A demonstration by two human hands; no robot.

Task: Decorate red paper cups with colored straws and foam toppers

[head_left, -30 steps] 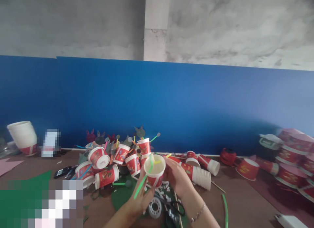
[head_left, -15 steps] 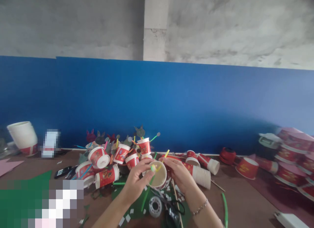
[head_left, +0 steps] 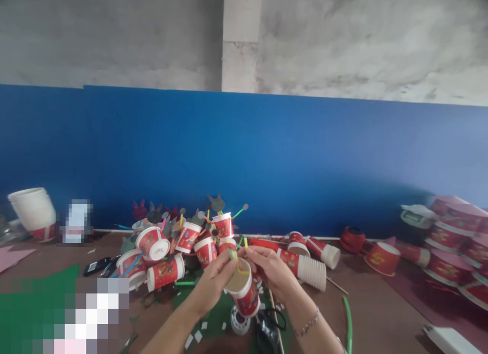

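A red-and-white paper cup (head_left: 248,299) hangs tilted between my two hands, its open mouth facing up and towards me. My left hand (head_left: 214,282) is closed at the left of the rim, thumb and fingers pinching the cup's edge with a green-and-yellow straw. At the far right of the rim, my right hand (head_left: 271,267) has its fingers pinched by a yellow straw (head_left: 246,242) that sticks up over the edge; the fingertips partly hide what they grip. Below the cup lie a white tape roll (head_left: 240,323) and black-handled scissors (head_left: 280,318).
Decorated paper cups (head_left: 165,272) with straws and paper animal heads crowd the left back. A stack of cups (head_left: 312,272) lies at right, near a green tube (head_left: 347,323). Larger red tubs (head_left: 448,265) stand far right. White paper scraps (head_left: 198,336) dot a green sheet.
The cup has tipped so its printed side shows and its base points down towards me. Both hands turned with it, and the yellow straw now stands more upright.
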